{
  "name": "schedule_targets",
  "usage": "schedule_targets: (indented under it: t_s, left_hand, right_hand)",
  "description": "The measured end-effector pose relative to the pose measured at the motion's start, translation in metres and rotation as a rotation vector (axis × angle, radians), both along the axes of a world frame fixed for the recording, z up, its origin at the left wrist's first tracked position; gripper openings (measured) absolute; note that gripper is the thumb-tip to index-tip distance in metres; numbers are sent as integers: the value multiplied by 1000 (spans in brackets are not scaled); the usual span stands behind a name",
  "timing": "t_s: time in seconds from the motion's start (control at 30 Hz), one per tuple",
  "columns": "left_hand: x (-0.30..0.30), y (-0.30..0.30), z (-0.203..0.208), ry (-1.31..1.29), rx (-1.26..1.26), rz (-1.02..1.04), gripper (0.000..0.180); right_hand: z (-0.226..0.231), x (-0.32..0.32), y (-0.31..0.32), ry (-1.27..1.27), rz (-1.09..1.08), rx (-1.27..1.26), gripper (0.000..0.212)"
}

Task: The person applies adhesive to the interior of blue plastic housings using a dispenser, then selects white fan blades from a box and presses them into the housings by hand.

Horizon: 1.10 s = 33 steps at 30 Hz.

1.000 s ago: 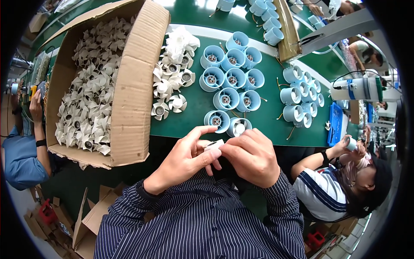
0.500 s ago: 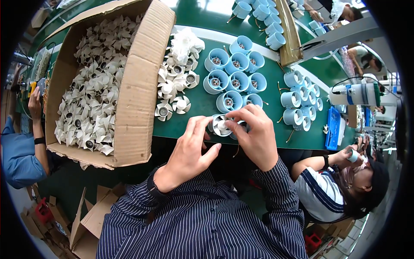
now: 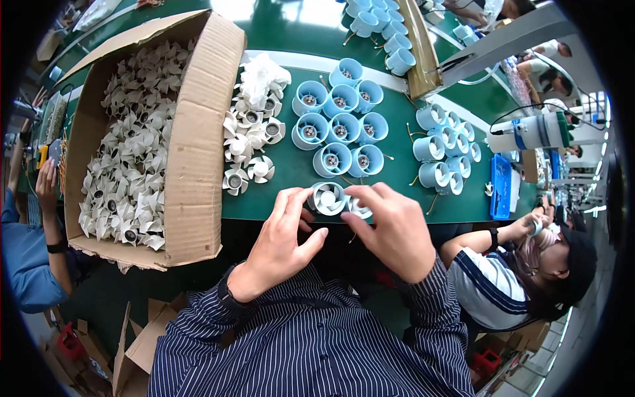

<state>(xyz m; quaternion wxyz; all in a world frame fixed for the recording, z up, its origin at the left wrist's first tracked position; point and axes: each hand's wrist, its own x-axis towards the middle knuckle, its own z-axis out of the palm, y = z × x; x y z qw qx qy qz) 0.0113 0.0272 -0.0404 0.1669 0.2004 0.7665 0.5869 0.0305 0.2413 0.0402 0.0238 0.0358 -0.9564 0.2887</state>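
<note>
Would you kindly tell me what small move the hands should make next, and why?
Perhaps the left hand should reach for the nearest loose white impeller: it appears empty, the two nearest blue cups hold impellers, and the cups behind them show bare centres.

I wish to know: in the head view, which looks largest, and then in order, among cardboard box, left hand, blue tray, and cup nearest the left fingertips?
1. Cardboard box
2. Left hand
3. Blue tray and cup: unsure; the tray looks longer but narrower, and the cup is nearer the camera.
</note>
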Motion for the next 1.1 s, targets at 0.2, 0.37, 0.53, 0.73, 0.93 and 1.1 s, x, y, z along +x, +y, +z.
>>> schedule_targets:
  t_s: [0.2, 0.37, 0.53, 0.73, 0.93, 1.1]
  left_hand:
    - [6, 9, -1, -13, 64, -19, 66]
    - [6, 3, 5, -80, 71, -46, 60]
    - [10, -8, 8, -117, 31, -73, 51]
    - [15, -18, 20, -37, -7, -107, 44]
    - [26, -40, 39, -72, -56, -39, 41]
    - [25, -47, 49, 2, -66, -42, 41]
  right_hand:
    - [-33, 13, 14, 57, 171, 362, 18]
    - [-29, 22, 63, 16, 11, 374, 16]
    - [-40, 7, 112, 94, -198, 373, 16]
    - [-61, -11, 152, 195, -369, 403, 17]
    - [-66, -8, 169, 220, -392, 400, 18]
    - [-65, -2, 164, 266, -377, 316, 22]
